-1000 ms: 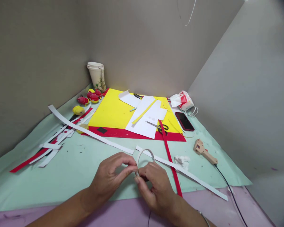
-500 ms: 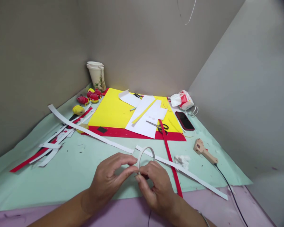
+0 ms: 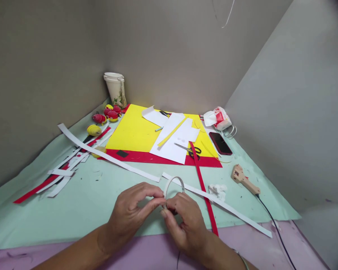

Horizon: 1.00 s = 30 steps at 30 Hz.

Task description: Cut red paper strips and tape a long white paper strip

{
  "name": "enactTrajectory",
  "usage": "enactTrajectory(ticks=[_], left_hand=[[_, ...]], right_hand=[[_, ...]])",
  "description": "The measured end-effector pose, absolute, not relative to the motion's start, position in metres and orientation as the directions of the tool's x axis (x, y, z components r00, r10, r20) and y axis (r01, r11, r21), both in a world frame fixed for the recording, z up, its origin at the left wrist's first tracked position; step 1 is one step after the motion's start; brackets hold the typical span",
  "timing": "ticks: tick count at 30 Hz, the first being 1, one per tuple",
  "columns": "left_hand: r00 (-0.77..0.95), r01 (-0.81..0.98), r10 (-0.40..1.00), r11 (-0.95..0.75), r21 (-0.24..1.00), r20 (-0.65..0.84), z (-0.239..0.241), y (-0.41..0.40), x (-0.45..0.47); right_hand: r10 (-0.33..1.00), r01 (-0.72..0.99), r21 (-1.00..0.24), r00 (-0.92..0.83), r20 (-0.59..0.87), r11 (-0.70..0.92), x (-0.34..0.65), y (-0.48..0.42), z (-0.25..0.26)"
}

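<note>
Both hands meet at the near edge of the green cover around a white strip ring (image 3: 173,180), which stands upright as a loop. My left hand (image 3: 131,206) pinches the ring's left side between thumb and fingers. My right hand (image 3: 187,219) is closed on its lower part, and its fingers hide that section. Just beyond the ring lie a long white strip (image 3: 236,212) and a red strip (image 3: 204,189) that cross each other. Another white strip (image 3: 109,159) runs off to the left.
A glue gun (image 3: 245,180) with a black cord lies at right, near a phone (image 3: 220,143) and a tissue pack (image 3: 221,118). Scissors (image 3: 190,149) rest on white paper over yellow sheets (image 3: 132,131). A cup (image 3: 114,90), red and yellow ornaments (image 3: 112,115) and loose strips (image 3: 50,180) are at left.
The hands hold almost the same pose on the ring. The left fingertips have shifted very slightly along it, and the whole view has moved a touch.
</note>
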<state>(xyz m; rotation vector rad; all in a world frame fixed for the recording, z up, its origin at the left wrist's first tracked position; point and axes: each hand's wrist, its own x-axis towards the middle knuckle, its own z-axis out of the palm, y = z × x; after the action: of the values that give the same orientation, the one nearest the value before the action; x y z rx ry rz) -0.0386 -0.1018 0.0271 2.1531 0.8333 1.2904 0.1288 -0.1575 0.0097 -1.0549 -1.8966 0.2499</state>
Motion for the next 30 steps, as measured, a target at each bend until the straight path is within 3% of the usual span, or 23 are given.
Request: enactTrajectory(ticks=[11, 19, 23, 26, 30], left_hand=[[0.370, 0.306, 0.861, -0.469, 0.829, 0.350, 0.023, -0.099, -0.041], [0.367, 0.272, 0.906, -0.322, 0.907, 0.212, 0.039, -0.100, -0.046], [0.331, 0.235, 0.939, -0.181, 0.955, 0.096, 0.046, -0.096, -0.049], [0.327, 0.218, 0.945, -0.078, 0.973, 0.003, 0.052, -0.088, -0.048], [0.326, 0.228, 0.942, 0.004, 0.974, -0.080, 0.055, -0.073, -0.044]], right_hand=[[0.763, 0.611, -0.537, -0.182, 0.620, 0.582, 0.130, -0.155, 0.012], [0.740, 0.752, -0.388, -0.191, 0.645, 0.533, 0.136, -0.158, 0.029], [0.766, 0.750, -0.443, -0.129, 0.630, 0.491, 0.138, -0.160, 0.038], [0.873, 0.699, -0.605, -0.057, 0.484, 0.380, 0.140, -0.157, 0.047], [0.996, 0.621, -0.779, -0.065, 0.067, 0.093, 0.151, -0.140, 0.061]])
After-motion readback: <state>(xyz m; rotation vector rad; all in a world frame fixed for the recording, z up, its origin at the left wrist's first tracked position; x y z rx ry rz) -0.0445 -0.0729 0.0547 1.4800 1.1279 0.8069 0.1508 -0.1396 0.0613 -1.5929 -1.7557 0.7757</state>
